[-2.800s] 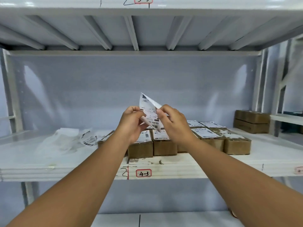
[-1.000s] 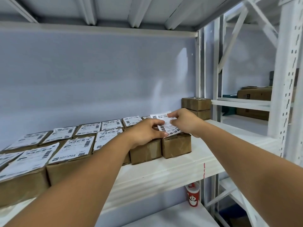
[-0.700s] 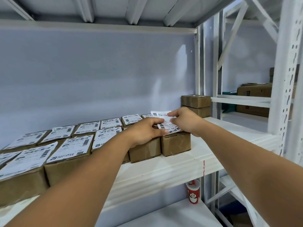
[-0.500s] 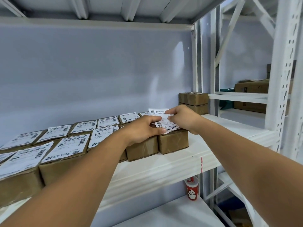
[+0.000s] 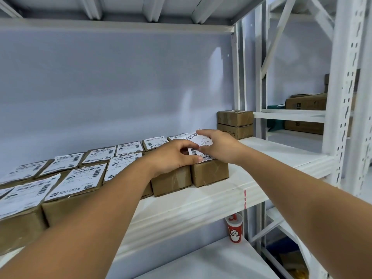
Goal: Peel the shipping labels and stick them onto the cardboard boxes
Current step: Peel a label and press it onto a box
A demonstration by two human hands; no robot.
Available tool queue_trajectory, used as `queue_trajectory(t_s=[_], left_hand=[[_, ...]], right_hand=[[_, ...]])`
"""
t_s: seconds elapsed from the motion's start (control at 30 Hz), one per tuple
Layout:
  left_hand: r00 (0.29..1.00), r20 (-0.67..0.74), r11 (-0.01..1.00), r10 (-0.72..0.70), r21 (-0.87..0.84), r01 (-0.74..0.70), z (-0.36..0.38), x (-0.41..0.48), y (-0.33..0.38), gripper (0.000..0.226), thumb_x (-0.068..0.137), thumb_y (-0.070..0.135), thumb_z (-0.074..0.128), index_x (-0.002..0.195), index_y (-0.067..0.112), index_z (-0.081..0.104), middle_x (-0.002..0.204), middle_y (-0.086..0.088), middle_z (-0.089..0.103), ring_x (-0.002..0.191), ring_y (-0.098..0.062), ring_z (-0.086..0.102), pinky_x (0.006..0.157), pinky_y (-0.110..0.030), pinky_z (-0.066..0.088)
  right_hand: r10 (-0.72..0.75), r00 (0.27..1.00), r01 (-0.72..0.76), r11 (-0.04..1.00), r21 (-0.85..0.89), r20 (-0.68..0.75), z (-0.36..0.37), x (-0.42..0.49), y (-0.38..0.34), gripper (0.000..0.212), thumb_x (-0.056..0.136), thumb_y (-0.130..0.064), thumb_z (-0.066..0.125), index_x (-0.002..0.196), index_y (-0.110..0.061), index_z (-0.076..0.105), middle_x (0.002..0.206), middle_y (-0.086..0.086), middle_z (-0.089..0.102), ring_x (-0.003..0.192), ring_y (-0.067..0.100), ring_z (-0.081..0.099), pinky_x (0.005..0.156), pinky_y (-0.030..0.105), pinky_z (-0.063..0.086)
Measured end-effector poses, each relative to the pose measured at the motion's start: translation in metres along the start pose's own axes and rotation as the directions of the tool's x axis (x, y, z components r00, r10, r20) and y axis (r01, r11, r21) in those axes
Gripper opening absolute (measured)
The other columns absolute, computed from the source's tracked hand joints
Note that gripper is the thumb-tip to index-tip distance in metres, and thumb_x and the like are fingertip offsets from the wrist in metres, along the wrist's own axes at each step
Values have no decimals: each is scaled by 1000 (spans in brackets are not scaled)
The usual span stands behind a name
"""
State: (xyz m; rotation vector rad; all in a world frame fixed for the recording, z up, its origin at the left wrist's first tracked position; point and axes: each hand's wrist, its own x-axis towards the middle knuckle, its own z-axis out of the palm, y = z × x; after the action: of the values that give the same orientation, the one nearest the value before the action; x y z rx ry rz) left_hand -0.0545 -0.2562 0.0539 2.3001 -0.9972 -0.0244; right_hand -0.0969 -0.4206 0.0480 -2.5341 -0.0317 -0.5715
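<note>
- Now the label (image 5: 198, 147) lies across the top of the box (image 5: 209, 172) at the right end of the front row. Its near edge with the barcode is down on the cardboard, and its far end is lifted and slightly curled.
- The left hand (image 5: 173, 156) has curled fingers, and thumb and forefinger nip the label's near left edge against the box top. This probably anchors that edge so the sheet cannot slide.
- The right hand (image 5: 219, 147) arches over the far side and holds the raised end in its fingertips. Keeping that end up most likely lets the sticky side go down gradually, without creases or trapped air.
- How much of the label has already stuck cannot be told, since both hands cover most of it.
- The left wrist passes over the neighbouring box (image 5: 171, 181), which touches the target box. Whether that one has a label is hidden.
- To the left, the labelled boxes (image 5: 76, 178) sit in tight rows, so the job seems to run left to right and is well along.
- All of these rest on the white shelf (image 5: 201, 200).
- Near the back corner, apart from the rows, two stacked boxes (image 5: 234, 123) show no label and may be next.
- A red cup (image 5: 234, 230) stands on the level below.
</note>
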Motion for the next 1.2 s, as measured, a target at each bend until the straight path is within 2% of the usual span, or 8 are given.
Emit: queue_trajectory(t_s=[0.2,0.33,0.53,0.7,0.83,0.93,1.03,1.2], left_hand=[[1000,9,1000,4,-21,-4,-1,-2,1,38,83,42,65,119,34,56,77,15,49,75,2,50,66,-16,34],[1000,15,1000,5,-17,-4,-1,-2,0,35,82,44,66,114,35,57,85,9,51,79,-5,51,70,-19,37],[999,-24,998,33,54,-31,1,-1,-5,26,80,47,66,105,38,62,106,7,40,96,-5,52,92,-21,38],[998,17,998,57,27,-57,2,-4,0,20,86,40,63,105,33,67,111,13,62,104,-3,54,92,-21,39],[998,17,998,53,32,-53,2,-4,1,13,87,39,62,98,34,68,106,12,66,103,-5,57,95,-26,40],[998,24,997,52,47,-53,2,-6,1,15,88,40,60,100,34,67,109,12,65,105,-5,56,95,-27,40],[998,38,996,47,74,-49,2,-6,3,21,89,42,58,108,37,66,116,16,62,108,-2,54,94,-21,38],[998,54,997,42,57,-45,1,-6,2,27,87,45,59,113,39,65,123,21,59,114,3,51,99,-20,36]], right_hand=[[7,999,-4,998,-69,39,3,2,1,53,94,-25,54,143,-30,36,143,8,43,129,25,41,97,28,36],[28,999,-26,999,-44,43,6,3,8,49,94,-31,54,140,-34,40,143,6,40,132,26,37,104,32,34],[134,977,-180,934,309,165,10,1,15,47,94,-28,56,140,-28,45,147,-8,41,130,12,43,93,19,30],[175,953,-251,912,325,247,10,4,20,47,96,-26,54,142,-23,44,146,-4,44,133,11,40,97,16,26],[189,945,-271,911,312,268,7,6,23,47,96,-30,54,141,-25,43,146,-4,43,134,13,37,96,19,26],[211,931,-311,887,342,299,6,8,27,44,94,-34,56,137,-32,47,143,-8,47,129,12,43,94,23,34],[240,914,-367,832,416,327,6,7,33,40,91,-35,60,130,-37,53,131,-9,56,116,13,52,81,22,44],[229,901,-414,705,575,368,10,9,43,33,89,-28,62,121,-33,61,114,-1,69,101,18,65,81,28,50]])
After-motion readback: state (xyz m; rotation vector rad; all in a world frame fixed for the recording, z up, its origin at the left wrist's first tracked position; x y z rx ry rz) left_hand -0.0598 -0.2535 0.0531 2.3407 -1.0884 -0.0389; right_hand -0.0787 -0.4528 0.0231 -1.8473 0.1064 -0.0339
